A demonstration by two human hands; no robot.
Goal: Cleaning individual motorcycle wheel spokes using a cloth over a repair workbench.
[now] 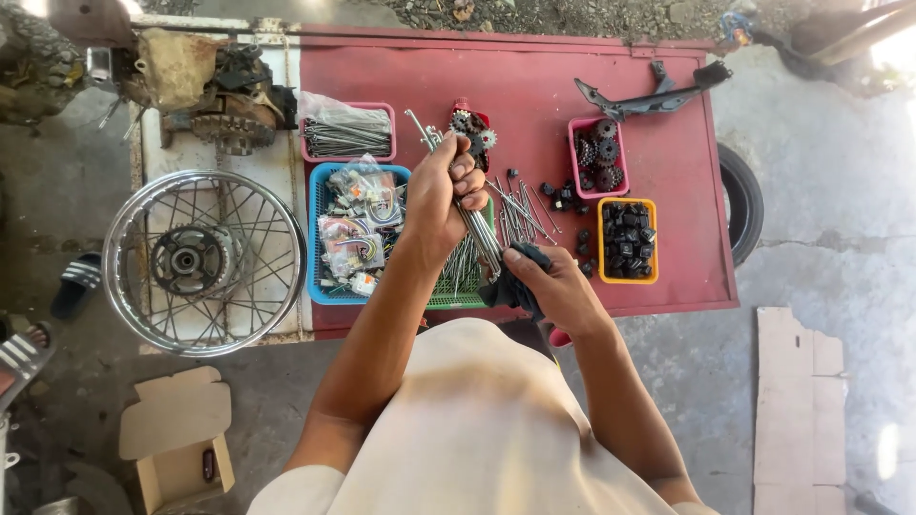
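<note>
Left hand (pixel 447 191) fingers (pixel 468 174) clamped round a bundle of metal spokes (pixel 477 229), held at a slant over the red counter (pixel 534 95), threaded ends pointing up-left toward the far edge; right hand (pixel 558 291) fingers closed on a dark rag (pixel 515 281) that touches the lower end of the bundle. Under the hands, a green basket (pixel 458 291) with more spokes, partly hidden by the left forearm. Just left of it, a blue basket (pixel 320 248) full of small bagged parts with coloured wires. Behind that, a pink tray (pixel 348 129) with a bagged pile of spokes. Loose spokes (pixel 525 210) lie scattered on the counter right of the hands, small dark nuts (pixel 563 195) beside them. Further right, a pink tub (pixel 596 157) of sprocket gears, and near it a yellow tub (pixel 627 238) of black square parts. Black metal bracket (pixel 649 95) near the far right corner. Spoked wheel rim (pixel 203 259) with hub lies flat on a white surface left of the counter. Open cardboard box (pixel 176 439) on the floor, lower left; tyre (pixel 744 200) showing past the counter's right edge
</note>
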